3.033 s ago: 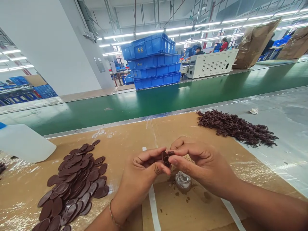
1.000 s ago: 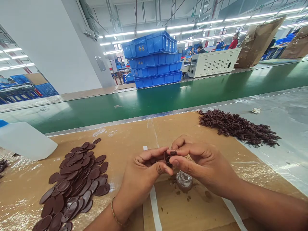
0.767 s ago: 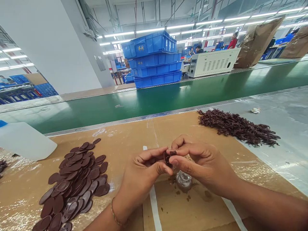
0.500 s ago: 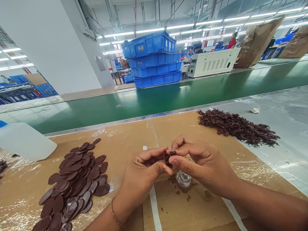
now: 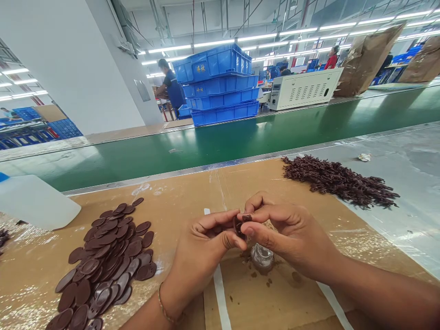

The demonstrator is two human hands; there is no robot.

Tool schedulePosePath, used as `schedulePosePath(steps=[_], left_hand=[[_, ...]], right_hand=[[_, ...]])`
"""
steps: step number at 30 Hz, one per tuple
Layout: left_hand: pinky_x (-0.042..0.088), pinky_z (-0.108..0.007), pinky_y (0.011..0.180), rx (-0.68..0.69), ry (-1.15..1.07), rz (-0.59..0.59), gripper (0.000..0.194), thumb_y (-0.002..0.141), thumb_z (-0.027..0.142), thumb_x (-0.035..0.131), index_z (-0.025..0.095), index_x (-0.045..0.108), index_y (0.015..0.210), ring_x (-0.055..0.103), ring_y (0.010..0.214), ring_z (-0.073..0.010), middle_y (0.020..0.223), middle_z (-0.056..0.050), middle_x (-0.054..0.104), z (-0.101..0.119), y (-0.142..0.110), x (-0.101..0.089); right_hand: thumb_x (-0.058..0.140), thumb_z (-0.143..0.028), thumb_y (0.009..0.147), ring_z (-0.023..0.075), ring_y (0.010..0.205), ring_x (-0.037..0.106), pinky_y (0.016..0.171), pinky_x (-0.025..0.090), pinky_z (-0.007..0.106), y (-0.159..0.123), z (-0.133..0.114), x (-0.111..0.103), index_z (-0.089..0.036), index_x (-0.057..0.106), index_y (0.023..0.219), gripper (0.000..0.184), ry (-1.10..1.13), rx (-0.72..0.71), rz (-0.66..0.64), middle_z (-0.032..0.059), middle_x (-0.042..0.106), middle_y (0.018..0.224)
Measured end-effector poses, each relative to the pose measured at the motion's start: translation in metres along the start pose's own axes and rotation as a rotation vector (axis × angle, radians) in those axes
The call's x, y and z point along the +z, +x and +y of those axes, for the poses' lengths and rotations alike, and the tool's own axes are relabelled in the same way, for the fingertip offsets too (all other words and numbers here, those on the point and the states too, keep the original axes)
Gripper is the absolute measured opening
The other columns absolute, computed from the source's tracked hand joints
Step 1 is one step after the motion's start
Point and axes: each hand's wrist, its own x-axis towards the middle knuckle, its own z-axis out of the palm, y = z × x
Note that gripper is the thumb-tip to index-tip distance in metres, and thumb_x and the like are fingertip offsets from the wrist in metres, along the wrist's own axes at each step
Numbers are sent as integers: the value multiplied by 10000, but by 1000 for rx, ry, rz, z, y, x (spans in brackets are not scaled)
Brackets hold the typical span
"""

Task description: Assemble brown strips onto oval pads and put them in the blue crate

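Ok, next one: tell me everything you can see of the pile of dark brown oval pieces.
The pile of dark brown oval pieces is a loose, overlapping heap of many thin, flat ovals, some showing an inner ring. They could be moulded rubber or plastic; I cannot tell which. They lie flat or tilted on one another on the cardboard sheet, left of the person's left hand, which does not touch them.

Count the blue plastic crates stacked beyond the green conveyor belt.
4, in one stack beyond the green conveyor belt: top blue crate, second blue crate, third blue crate, bottom blue crate. Lower crates may be hidden behind the belt.
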Motion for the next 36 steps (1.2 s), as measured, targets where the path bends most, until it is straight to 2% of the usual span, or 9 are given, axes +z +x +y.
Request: schedulePosePath(steps=[10, 14, 19, 29, 36], left_hand=[[589, -205, 729, -10, 25, 16, 184, 653, 127, 827, 262, 808, 776, 728, 757, -147, 782, -4, 796, 3, -1, 2], [599, -238, 729, -21, 28, 20, 164, 658, 141, 826, 257, 808, 773, 729, 742, -164, 731, -10, 788, 3, -1, 1], [599, -240, 731, -20, 30, 12, 161, 646, 147, 834, 259, 808, 759, 732, 776, -174, 803, -16, 798, 3, -1, 2], [595, -235, 751, -21, 24, 8, 156, 671, 180, 830, 267, 809, 799, 730, 771, -163, 741, -7, 791, 0, -1, 0], [600, -257, 757, -23, 51, 31, 152, 660, 167, 827, 254, 809, 785, 736, 806, -186, 799, -25, 797, 2, -1, 1]], right_hand=[[707, -287, 826, 139, 784, 617, 740, 495, 282, 0, 0, 0, -220, 751, 746, 113, 4, 9, 2, 23, 624, 843], [715, -291, 818, 141, 786, 618, 736, 496, 284, 0, 1, 0, -223, 750, 745, 106, 15, 4, 10, 22, 626, 842], [709, -282, 822, 139, 791, 614, 750, 488, 286, 0, 1, 0, -228, 752, 744, 104, 7, 13, 3, 19, 622, 843], [706, -270, 828, 130, 803, 605, 773, 473, 282, 0, 1, 1, -226, 757, 746, 106, 35, 24, -3, 13, 610, 842], [702, -276, 832, 131, 793, 610, 755, 487, 278, 0, 1, 1, -230, 755, 740, 115, 31, 23, 3, 15, 616, 838]])
